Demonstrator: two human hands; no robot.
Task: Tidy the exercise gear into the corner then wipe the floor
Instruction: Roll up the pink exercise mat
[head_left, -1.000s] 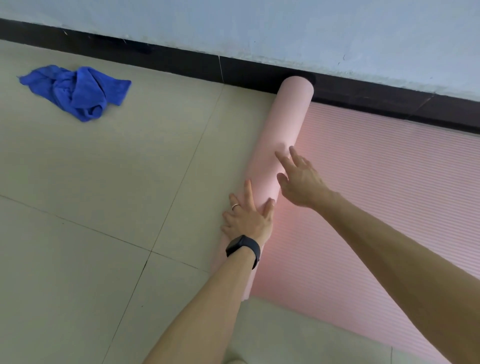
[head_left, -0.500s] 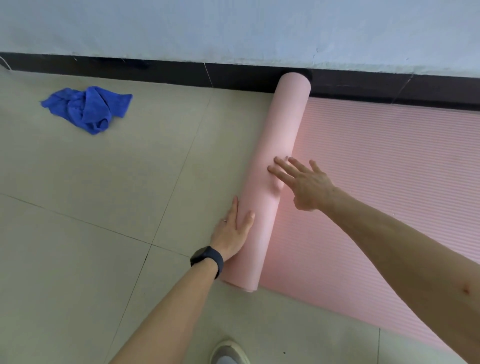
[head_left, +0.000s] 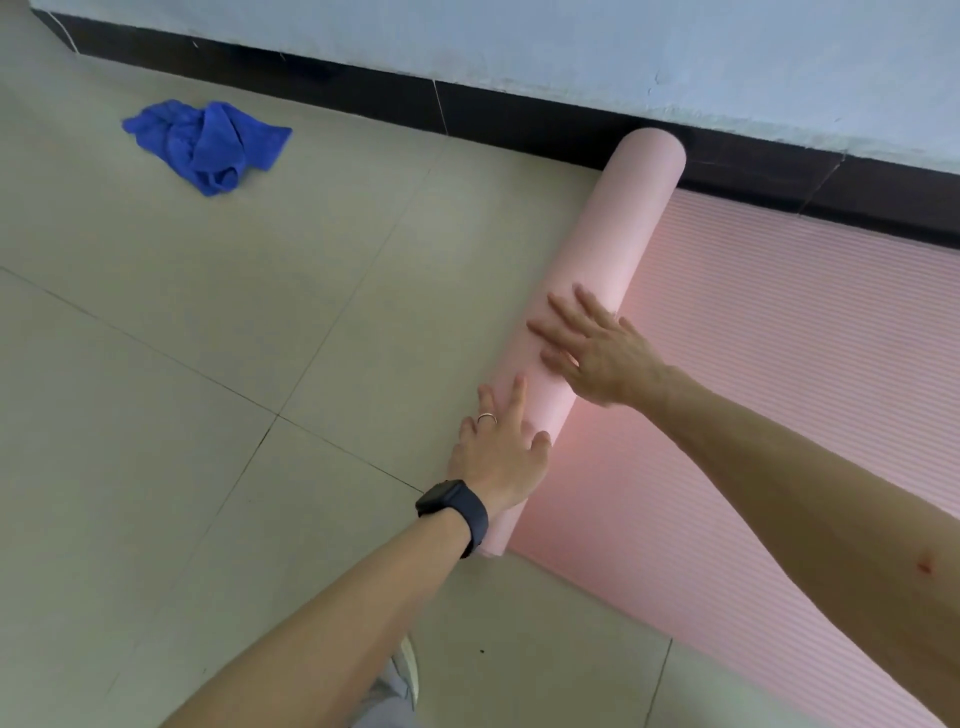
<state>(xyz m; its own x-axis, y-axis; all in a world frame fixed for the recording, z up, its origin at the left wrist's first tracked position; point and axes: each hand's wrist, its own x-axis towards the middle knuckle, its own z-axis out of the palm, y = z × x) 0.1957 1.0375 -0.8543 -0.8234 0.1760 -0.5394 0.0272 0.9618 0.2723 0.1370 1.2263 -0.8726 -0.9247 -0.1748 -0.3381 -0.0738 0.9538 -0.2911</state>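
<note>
Both our left hand (head_left: 501, 452) and right hand (head_left: 597, 353) press flat, fingers extended, on the half-rolled pink ribbed foam mat (head_left: 623, 234); uneven pressure could wind it skewed.

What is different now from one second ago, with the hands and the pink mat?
The right hand went from fingertips on the roll to lying flat across it. The left hand shifted toward the roll's left side. Nothing was gripped or released. The blue cloth stayed on the floor; the rest of the mat stayed flat.
</note>
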